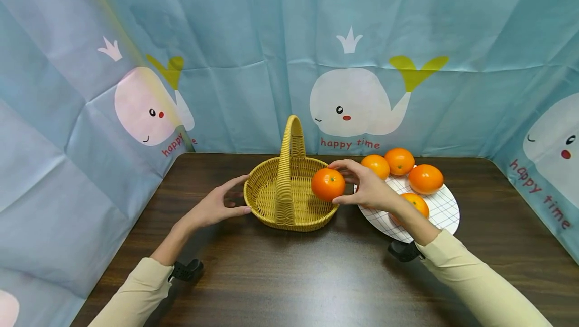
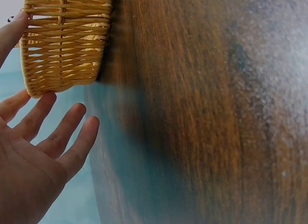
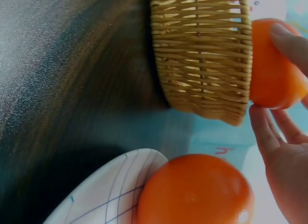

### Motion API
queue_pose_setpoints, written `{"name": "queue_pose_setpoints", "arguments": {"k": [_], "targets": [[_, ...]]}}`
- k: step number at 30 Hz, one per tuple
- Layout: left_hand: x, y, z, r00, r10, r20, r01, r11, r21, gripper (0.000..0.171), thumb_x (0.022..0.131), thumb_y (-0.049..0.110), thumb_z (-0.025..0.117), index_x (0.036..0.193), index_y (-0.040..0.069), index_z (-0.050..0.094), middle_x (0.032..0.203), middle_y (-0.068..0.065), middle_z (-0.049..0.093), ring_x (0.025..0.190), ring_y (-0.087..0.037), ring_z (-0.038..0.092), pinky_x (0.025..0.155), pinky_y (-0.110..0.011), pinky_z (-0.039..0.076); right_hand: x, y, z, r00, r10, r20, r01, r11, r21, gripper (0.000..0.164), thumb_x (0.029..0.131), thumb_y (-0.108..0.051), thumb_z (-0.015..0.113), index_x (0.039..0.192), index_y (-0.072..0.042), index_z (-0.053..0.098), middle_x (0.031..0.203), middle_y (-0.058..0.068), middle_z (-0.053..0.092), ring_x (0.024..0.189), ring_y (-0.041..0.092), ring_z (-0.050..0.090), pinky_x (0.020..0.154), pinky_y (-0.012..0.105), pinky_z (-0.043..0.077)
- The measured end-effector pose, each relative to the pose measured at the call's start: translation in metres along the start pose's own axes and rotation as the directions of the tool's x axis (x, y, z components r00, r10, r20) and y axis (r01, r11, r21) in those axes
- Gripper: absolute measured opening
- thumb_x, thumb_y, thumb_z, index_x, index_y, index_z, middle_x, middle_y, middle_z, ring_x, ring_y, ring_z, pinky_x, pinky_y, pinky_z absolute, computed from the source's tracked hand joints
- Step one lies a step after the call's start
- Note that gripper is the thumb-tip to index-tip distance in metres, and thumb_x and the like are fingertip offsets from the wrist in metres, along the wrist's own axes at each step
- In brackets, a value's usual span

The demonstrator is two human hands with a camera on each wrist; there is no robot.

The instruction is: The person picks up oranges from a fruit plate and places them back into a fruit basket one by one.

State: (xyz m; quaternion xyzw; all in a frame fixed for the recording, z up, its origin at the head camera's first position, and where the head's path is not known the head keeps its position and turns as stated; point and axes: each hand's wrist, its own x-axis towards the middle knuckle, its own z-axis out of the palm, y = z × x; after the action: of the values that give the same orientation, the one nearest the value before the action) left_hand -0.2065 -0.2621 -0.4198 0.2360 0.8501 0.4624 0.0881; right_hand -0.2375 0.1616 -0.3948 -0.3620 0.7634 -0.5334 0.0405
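A yellow wicker basket (image 1: pixel 264 201) with a tall arched handle stands on the table. My left hand (image 1: pixel 211 207) is at its left end, fingers spread and fairly straight; in the left wrist view the fingertips (image 2: pixel 47 99) touch the wicker rim. My right hand (image 1: pixel 368 186) holds an orange (image 1: pixel 327 185) between thumb and fingers, over the right part of the basket. From the right wrist, that orange (image 3: pixel 274 65) appears just above the rim, partly hidden by the thumb. Several more oranges (image 1: pixel 426 179) lie on a white plate (image 1: pixel 445 211) with a grid pattern.
The plate stands close to the basket's right side, under my right forearm. Behind the dark wooden table (image 1: pixel 289 271) hangs a light blue curtain (image 1: pixel 244 101) with whale prints, which also runs along the left and right sides.
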Motion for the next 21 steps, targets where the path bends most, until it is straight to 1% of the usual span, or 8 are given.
{"name": "queue_pose_setpoints", "arguments": {"k": [4, 6, 12, 15, 19, 21], "targets": [[0.0, 0.0, 0.0, 1.0, 0.001, 0.001, -0.001, 1.0, -0.001, 0.084, 0.091, 0.021, 0.08, 0.16, 0.011, 0.032, 0.161, -0.015, 0.032, 0.129, -0.045, 0.05, 0.096, -0.059, 0.049, 0.0, 0.001, 0.002, 1.0, -0.001, 0.005, 0.001, 1.0, 0.008, 0.073, 0.075, -0.002, 0.092, 0.137, -0.004, 0.055, 0.138, 0.009, 0.054, 0.122, 0.027, 0.058, 0.103, 0.037, 0.047], [0.0, 0.001, 0.0, 1.0, 0.003, 0.0, -0.003, 1.0, -0.003, 0.085, 0.091, 0.021, 0.08, 0.16, 0.01, 0.032, 0.161, -0.016, 0.032, 0.129, -0.045, 0.05, 0.096, -0.059, 0.05, 0.0, 0.002, 0.002, 1.0, -0.005, 0.011, 0.004, 1.0, 0.014, 0.072, 0.075, -0.002, 0.091, 0.137, -0.002, 0.055, 0.138, 0.012, 0.054, 0.122, 0.03, 0.058, 0.103, 0.039, 0.047], [0.0, 0.001, 0.001, 1.0, 0.011, 0.0, -0.011, 1.0, -0.007, 0.084, 0.091, 0.02, 0.08, 0.16, 0.009, 0.032, 0.161, -0.016, 0.031, 0.129, -0.046, 0.05, 0.095, -0.059, 0.05, -0.007, -0.001, -0.007, 1.0, 0.011, -0.002, -0.011, 1.0, 0.012, 0.063, 0.08, 0.0, 0.087, 0.134, 0.003, 0.056, 0.133, 0.026, 0.055, 0.119, 0.041, 0.057, 0.101, 0.052, 0.047], [0.0, 0.0, 0.001, 1.0, 0.008, -0.001, -0.008, 1.0, 0.0, 0.084, 0.091, 0.02, 0.08, 0.16, 0.01, 0.032, 0.161, -0.016, 0.032, 0.129, -0.046, 0.051, 0.095, -0.059, 0.05, -0.012, -0.005, -0.016, 1.0, 0.024, -0.019, -0.024, 1.0, -0.012, 0.055, 0.082, 0.0, 0.085, 0.131, 0.002, 0.058, 0.128, 0.023, 0.058, 0.116, 0.04, 0.06, 0.1, 0.053, 0.048], [0.0, -0.001, 0.0, 1.0, -0.001, -0.002, 0.001, 1.0, 0.006, 0.084, 0.091, 0.021, 0.08, 0.16, 0.011, 0.033, 0.161, -0.015, 0.032, 0.128, -0.045, 0.051, 0.095, -0.058, 0.05, -0.022, -0.011, -0.031, 0.998, 0.045, -0.046, -0.047, 0.998, -0.032, 0.047, 0.084, -0.001, 0.083, 0.126, -0.002, 0.062, 0.124, 0.015, 0.061, 0.113, 0.034, 0.062, 0.097, 0.047, 0.051], [0.001, -0.001, 0.0, 1.0, -0.003, -0.002, 0.003, 1.0, 0.005, 0.084, 0.091, 0.021, 0.08, 0.16, 0.011, 0.033, 0.161, -0.015, 0.032, 0.129, -0.045, 0.051, 0.095, -0.057, 0.051, -0.026, -0.013, -0.038, 0.997, 0.048, -0.054, -0.05, 0.998, -0.032, 0.044, 0.085, 0.001, 0.082, 0.125, -0.001, 0.063, 0.121, 0.014, 0.062, 0.111, 0.034, 0.063, 0.097, 0.045, 0.052]]}}
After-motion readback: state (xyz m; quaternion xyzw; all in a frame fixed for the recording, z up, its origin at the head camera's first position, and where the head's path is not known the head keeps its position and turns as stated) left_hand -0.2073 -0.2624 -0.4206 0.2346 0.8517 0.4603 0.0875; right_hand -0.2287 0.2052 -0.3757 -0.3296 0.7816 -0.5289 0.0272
